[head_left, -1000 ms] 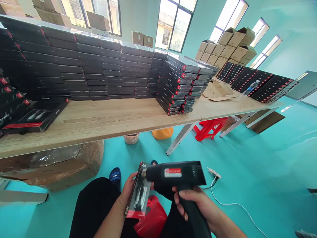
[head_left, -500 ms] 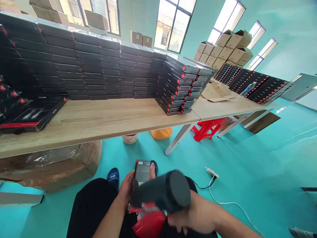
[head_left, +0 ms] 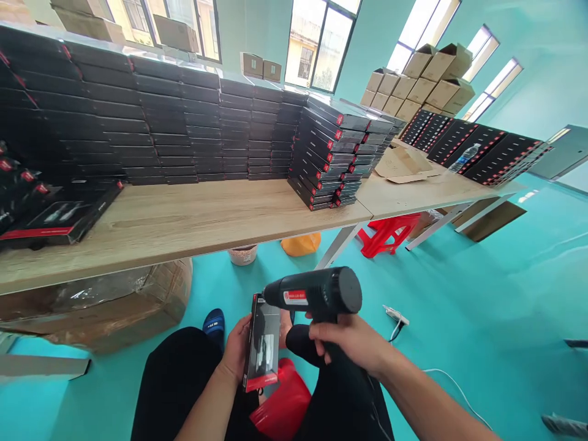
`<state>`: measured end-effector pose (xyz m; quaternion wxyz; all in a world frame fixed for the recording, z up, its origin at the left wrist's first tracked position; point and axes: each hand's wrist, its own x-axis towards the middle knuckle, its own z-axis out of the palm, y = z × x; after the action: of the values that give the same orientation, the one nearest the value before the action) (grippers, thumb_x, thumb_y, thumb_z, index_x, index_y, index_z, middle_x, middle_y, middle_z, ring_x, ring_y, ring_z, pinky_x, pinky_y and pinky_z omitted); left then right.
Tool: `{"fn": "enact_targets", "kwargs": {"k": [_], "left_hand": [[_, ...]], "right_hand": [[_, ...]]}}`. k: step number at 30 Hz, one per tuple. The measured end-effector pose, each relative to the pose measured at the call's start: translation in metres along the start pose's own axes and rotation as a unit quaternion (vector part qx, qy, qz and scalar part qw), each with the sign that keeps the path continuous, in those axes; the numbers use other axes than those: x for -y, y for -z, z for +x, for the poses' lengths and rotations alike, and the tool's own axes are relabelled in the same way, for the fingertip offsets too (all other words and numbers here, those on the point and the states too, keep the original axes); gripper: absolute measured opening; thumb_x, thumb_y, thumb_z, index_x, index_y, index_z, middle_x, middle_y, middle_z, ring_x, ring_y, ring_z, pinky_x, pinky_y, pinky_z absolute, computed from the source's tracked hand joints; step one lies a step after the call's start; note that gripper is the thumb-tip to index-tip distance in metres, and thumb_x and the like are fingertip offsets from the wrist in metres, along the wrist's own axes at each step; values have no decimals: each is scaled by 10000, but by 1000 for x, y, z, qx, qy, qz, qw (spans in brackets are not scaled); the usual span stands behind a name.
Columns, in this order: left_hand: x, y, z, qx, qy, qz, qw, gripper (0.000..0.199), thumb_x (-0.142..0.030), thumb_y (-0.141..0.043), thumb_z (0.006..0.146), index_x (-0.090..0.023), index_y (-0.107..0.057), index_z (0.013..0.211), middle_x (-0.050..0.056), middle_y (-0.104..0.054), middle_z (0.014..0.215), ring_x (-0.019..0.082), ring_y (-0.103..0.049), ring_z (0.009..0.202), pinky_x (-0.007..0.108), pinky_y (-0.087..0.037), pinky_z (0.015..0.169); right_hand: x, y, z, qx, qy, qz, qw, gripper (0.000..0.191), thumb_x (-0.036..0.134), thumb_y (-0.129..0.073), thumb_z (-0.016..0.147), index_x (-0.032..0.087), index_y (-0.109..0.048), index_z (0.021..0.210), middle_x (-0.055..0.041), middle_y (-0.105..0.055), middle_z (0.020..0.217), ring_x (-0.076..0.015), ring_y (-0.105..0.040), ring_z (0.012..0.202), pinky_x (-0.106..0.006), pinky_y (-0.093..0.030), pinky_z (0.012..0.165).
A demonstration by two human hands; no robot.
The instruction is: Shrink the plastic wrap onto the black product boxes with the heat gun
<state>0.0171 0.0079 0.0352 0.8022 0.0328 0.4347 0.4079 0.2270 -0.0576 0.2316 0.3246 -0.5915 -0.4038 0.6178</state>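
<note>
Above my lap, my left hand (head_left: 236,348) grips a slim black box (head_left: 265,343) by its left side. The box has a red band along its near end and a pale product picture on its face. My right hand (head_left: 337,340) is wrapped round the handle of a black heat gun (head_left: 316,292) with a red and white label. Its nozzle points left, over the far end of the box; whether it touches cannot be seen. My left thumb is not visible on the box's face.
Black boxes (head_left: 165,122) are stacked along the wooden table (head_left: 197,214), with a shorter stack (head_left: 331,153) at its right. Below are a red stool (head_left: 386,233), a large carton (head_left: 138,312) and a power strip (head_left: 395,315) with a cord. Something red (head_left: 282,404) lies between my legs.
The heat gun has moved up and away from the near half of the box, toward its far end. The box's picture and red band now show. My left hand has barely moved.
</note>
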Motion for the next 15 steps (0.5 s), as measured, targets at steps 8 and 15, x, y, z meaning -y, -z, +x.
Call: {"fn": "enact_targets", "kwargs": {"k": [8, 15], "left_hand": [[-5, -2, -6, 29, 29, -34, 999, 253, -325, -632, 858, -117, -734, 959, 120, -769, 755, 293, -735, 651, 414, -591, 657], [-8, 0, 5, 13, 24, -61, 998, 443, -450, -566, 890, -86, -696, 1107, 167, -767, 864, 313, -739, 745, 436, -596, 684]], "right_hand": [[-25, 33, -10, 78, -112, -64, 989, 221, 246, -668, 622, 167, -645, 827, 36, -600, 535, -139, -542, 492, -258, -452, 480], [-59, 34, -37, 6, -128, 18, 992, 265, 336, -692, 657, 154, -667, 848, 13, -603, 545, -134, -530, 498, -259, -448, 500]]}}
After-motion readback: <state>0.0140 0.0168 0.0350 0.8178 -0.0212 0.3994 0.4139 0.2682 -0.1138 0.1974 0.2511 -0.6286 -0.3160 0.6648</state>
